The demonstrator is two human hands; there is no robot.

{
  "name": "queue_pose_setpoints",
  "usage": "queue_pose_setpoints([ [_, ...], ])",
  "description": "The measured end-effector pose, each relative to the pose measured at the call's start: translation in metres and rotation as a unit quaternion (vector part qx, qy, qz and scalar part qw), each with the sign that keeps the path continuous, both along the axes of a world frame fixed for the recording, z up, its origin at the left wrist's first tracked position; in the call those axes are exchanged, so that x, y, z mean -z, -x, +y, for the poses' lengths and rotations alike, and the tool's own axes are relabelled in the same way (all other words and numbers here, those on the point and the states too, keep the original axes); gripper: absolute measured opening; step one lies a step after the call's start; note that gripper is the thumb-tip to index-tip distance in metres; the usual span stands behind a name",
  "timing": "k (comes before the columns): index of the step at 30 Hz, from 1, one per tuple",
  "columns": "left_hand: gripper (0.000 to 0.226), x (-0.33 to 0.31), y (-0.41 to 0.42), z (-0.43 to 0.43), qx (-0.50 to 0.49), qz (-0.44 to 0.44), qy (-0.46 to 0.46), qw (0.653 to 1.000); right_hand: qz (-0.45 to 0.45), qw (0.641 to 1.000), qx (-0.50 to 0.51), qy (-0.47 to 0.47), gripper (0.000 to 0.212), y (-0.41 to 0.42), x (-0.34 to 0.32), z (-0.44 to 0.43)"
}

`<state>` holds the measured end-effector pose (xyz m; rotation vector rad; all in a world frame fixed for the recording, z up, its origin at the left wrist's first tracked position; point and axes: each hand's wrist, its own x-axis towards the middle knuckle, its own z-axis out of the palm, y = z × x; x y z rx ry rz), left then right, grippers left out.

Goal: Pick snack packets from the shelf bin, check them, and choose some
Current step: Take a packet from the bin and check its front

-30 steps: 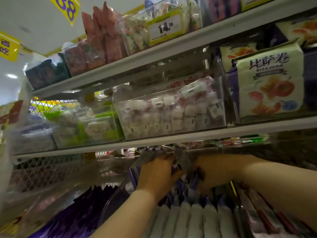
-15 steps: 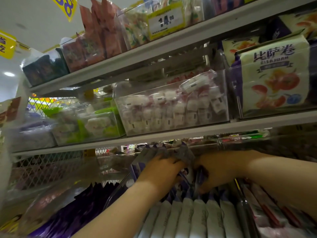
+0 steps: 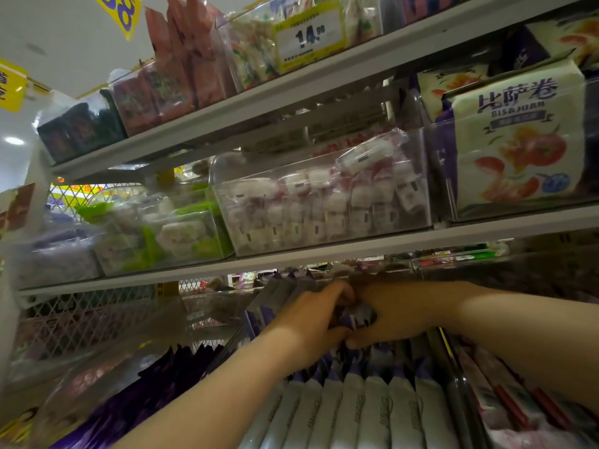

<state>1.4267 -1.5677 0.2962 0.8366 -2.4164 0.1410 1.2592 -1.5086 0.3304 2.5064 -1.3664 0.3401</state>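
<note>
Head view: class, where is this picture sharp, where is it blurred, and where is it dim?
Head view: the price tag is sharp; the left-edge bins are smeared; it is dim under the lower shelf, where the right hand grips a packet.

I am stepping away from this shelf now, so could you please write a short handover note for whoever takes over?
Left hand: deep among the snack packets; its grip is hidden.
Right hand: fingers and thumb curl round a purple-and-white packet between the two hands.
The packets stand in rows in the clear bin on the lower shelf.
Done: hands are in the bin. No packet is out yet.
Left: lift the packet out, check it, choose some.
</note>
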Motion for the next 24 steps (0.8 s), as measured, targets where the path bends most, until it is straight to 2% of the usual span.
queue_pose_setpoints([
  [3, 0.041, 0.008, -0.005, 0.0, -0.036, -0.032, 0.093, 0.994, 0.009, 0.999, 0.027, 0.033, 0.07, -0.002, 0.002, -0.008],
  [5, 0.063, 0.012, -0.014, -0.005, -0.104, -0.095, 0.18, 0.974, -0.001, 0.998, 0.046, 0.044, 0.08, 0.001, 0.004, -0.012],
  [6, 0.074, 0.012, -0.018, -0.006, -0.143, -0.115, 0.193, 0.964, -0.007, 0.998, 0.046, 0.048, 0.08, 0.002, 0.005, -0.012],
  [8, 0.08, 0.01, -0.021, -0.005, -0.196, -0.14, 0.185, 0.953, -0.007, 0.998, 0.035, 0.06, 0.074, 0.004, 0.006, -0.011],
  [12, 0.069, 0.009, -0.005, 0.006, -0.202, -0.196, 0.212, 0.936, -0.035, 0.998, 0.004, 0.042, 0.052, 0.006, 0.003, -0.006],
  [16, 0.045, 0.01, 0.009, 0.016, -0.174, -0.152, 0.164, 0.959, -0.049, 0.997, 0.014, 0.053, 0.055, 0.009, 0.004, -0.007],
  [19, 0.028, 0.008, 0.012, 0.019, -0.157, -0.118, 0.141, 0.97, -0.057, 0.996, 0.038, 0.058, 0.045, 0.012, 0.006, -0.012],
  [21, 0.026, 0.001, 0.006, 0.018, -0.151, -0.09, 0.151, 0.973, -0.095, 0.992, 0.027, 0.073, 0.029, 0.015, 0.007, -0.012],
  [24, 0.032, -0.01, -0.013, 0.016, -0.161, -0.048, 0.167, 0.972, -0.129, 0.988, 0.029, 0.083, 0.023, 0.019, 0.006, -0.011],
])
